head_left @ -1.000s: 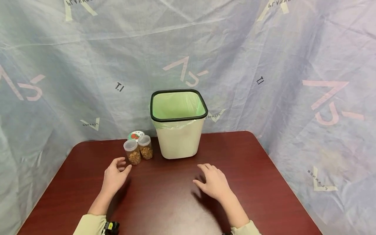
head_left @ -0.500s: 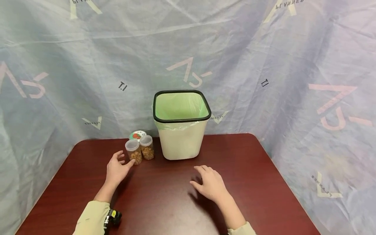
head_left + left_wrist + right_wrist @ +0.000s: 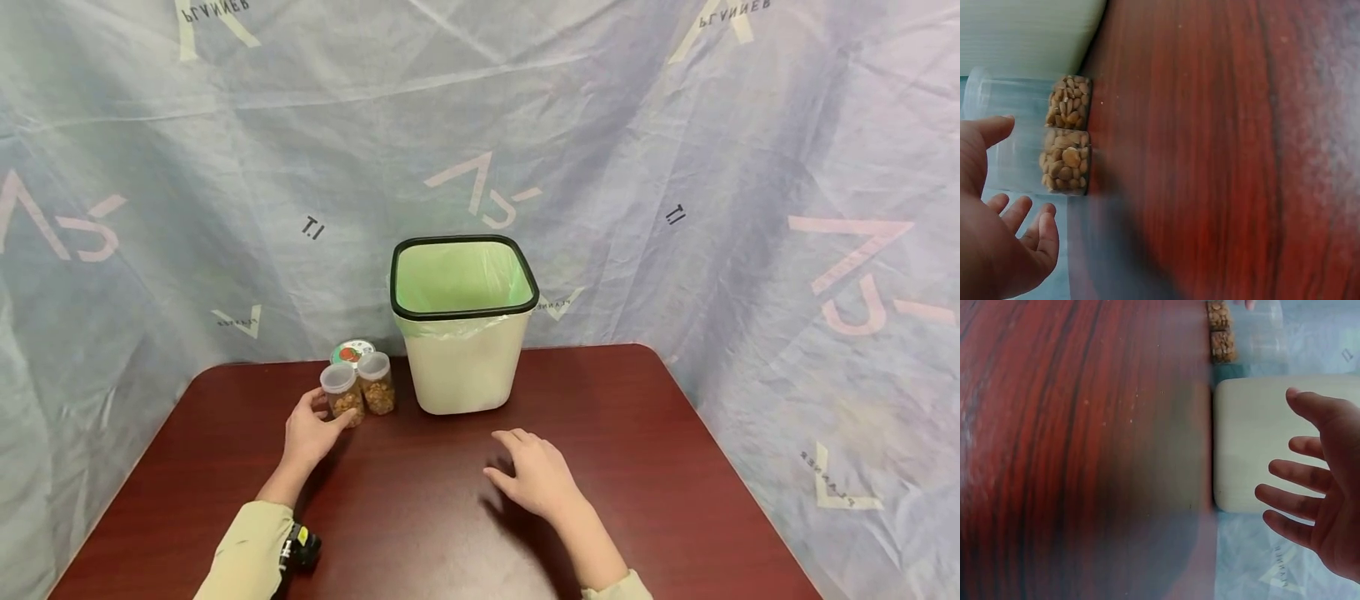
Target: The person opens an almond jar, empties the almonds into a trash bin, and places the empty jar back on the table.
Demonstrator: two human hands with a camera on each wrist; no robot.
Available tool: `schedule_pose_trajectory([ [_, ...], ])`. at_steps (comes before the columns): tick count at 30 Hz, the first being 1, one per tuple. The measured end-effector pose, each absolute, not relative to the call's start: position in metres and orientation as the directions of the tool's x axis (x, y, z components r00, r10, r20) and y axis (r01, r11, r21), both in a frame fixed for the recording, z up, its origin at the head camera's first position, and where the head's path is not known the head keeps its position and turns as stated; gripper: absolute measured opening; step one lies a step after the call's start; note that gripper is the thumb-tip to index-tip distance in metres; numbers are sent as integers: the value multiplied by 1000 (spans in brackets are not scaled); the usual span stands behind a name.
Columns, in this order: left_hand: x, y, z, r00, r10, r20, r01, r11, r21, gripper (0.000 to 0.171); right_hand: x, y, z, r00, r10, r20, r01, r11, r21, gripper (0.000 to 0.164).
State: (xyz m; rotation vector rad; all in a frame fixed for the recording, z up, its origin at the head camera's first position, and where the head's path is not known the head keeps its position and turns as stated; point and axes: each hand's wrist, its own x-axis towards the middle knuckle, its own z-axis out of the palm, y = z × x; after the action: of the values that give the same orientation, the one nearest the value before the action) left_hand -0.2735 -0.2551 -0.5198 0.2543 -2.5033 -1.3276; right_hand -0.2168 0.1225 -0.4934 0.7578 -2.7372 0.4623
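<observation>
Two clear plastic jars of almonds with whitish lids stand side by side at the table's back left: a nearer jar and a second jar. My left hand is at the nearer jar, thumb in front and fingers at its left side. In the left wrist view the thumb overlaps that jar, while the fingertips are spread just beside its wall. My right hand hovers above the table with loosely bent fingers and nothing in it, in front of the bin.
A cream bin with a black rim and green liner stands at the back centre, right of the jars. Behind the jars shows a round container top with a colourful label. The dark red table ends at a grey printed cloth.
My left hand has moved forward and right, up to the nearer jar, its thumb now in front of it. My right hand has shifted only slightly. The jars stand as before.
</observation>
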Motion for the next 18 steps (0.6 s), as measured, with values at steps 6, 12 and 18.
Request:
schedule_pose_trajectory([
  [6,-283,-251,-522,-939,-294,176,-16,550,835,81,-220,122,-493,-826,-460,326,-542,806,-238,50],
  [12,-289,-250,-526,-945,-278,170,-19,569,822,79,-224,115,-493,-812,-486,322,-568,786,-244,47],
  [18,-285,-252,-539,-945,-296,138,-64,582,810,76,-223,108,-496,-819,-499,285,-565,787,-248,45],
])
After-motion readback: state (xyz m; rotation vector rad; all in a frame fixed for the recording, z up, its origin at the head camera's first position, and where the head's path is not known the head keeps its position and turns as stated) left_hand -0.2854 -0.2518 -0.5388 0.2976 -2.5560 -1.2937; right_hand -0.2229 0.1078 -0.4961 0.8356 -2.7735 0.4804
